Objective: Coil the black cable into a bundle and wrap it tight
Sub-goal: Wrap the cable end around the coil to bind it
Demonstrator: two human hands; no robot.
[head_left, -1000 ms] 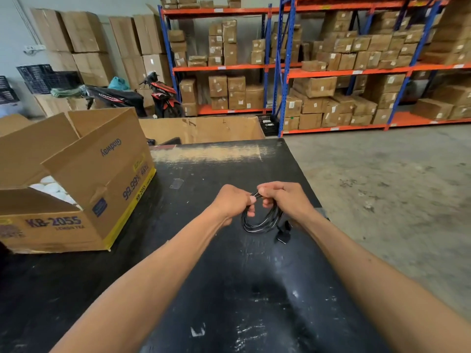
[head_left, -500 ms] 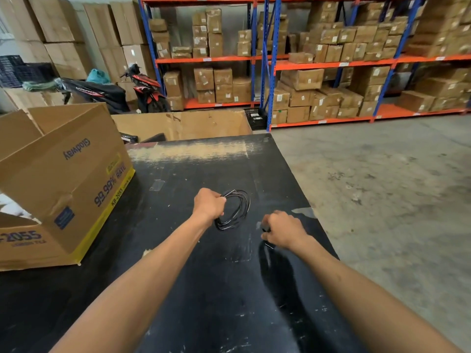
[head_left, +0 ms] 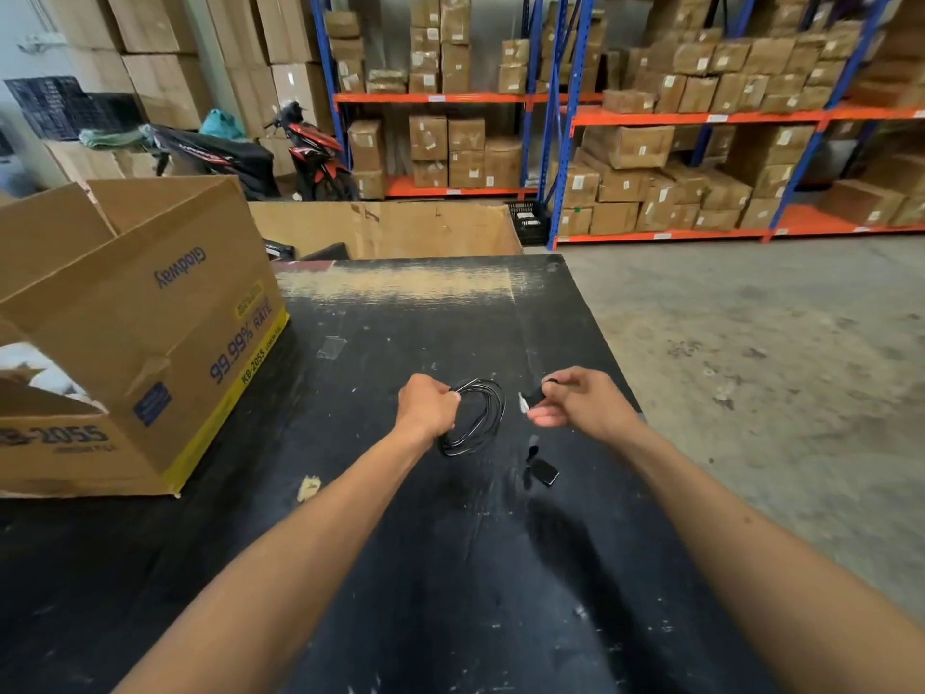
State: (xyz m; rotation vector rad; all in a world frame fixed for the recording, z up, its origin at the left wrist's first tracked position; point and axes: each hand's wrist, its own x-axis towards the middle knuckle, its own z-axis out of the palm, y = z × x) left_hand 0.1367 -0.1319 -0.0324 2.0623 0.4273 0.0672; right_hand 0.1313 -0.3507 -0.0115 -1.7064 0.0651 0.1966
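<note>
1. Head view, count: two hands, one black cable (head_left: 475, 415), one open cardboard box (head_left: 150, 333) at the left of the black table (head_left: 400, 568), one small black block (head_left: 544, 474) lying on the table below the hands.
2. The left hand (head_left: 428, 405) is fisted round the coil's left side, holding it just above the table near its middle.
3. The coil is an oval of several loops; its long axis runs from upper right to lower left.
4. The right hand (head_left: 575, 403), just beside the coil, pinches the cable's plug end (head_left: 530, 397), metal tip pointing left toward the coil.
</note>
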